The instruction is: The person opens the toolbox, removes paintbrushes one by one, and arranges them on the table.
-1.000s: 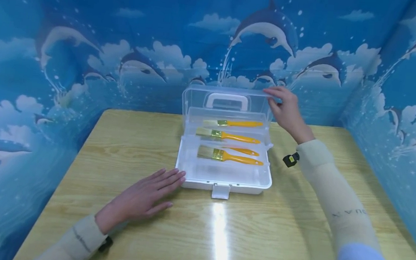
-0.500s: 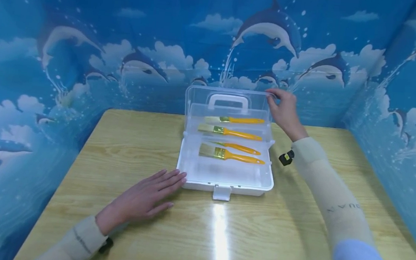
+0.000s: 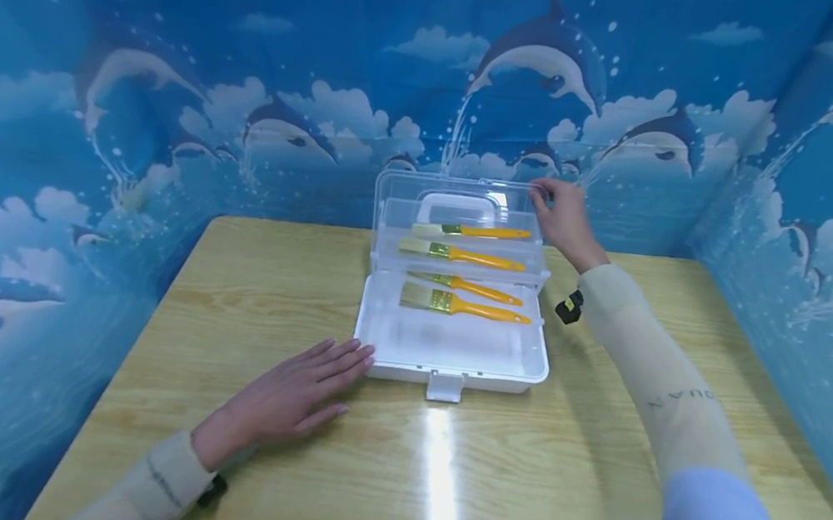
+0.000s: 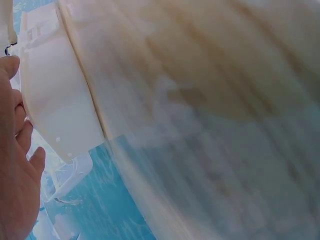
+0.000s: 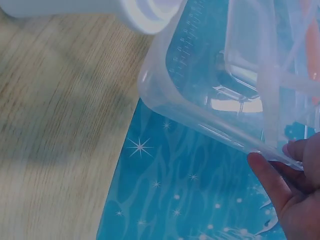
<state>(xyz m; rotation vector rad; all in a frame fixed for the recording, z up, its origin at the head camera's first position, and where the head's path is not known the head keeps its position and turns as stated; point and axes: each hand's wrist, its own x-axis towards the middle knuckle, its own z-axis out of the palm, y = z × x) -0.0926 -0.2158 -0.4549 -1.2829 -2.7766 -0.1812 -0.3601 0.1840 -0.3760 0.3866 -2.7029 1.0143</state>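
A white plastic storage box [image 3: 446, 348] stands on the table with its clear lid [image 3: 381, 198] raised at the back. My right hand [image 3: 565, 222] pinches the lid's rim at the far right corner, thumb and fingers on either side of it. Two paintbrushes with orange handles, a rear one [image 3: 498, 233] and a nearer one [image 3: 487, 260], lie on the translucent inner tray [image 3: 389, 245]. In the base lie a wide paintbrush [image 3: 490, 311] and a slimmer one [image 3: 489, 291], its bristles partly hidden. Flat on the table, my left hand [image 3: 290, 394] has its fingertips at the box's front left corner.
The box's white latch [image 3: 445, 387] hangs down in front. A white handle [image 3: 460, 203] shows through the lid. Blue dolphin-printed cloth [image 3: 331, 51] surrounds the wooden table [image 3: 249, 277] at the back and sides.
My right hand has shifted slightly left, still holding the lid. The inner tray and its brushes have moved up and back, so more of the slim brush shows. The left hand stays put.
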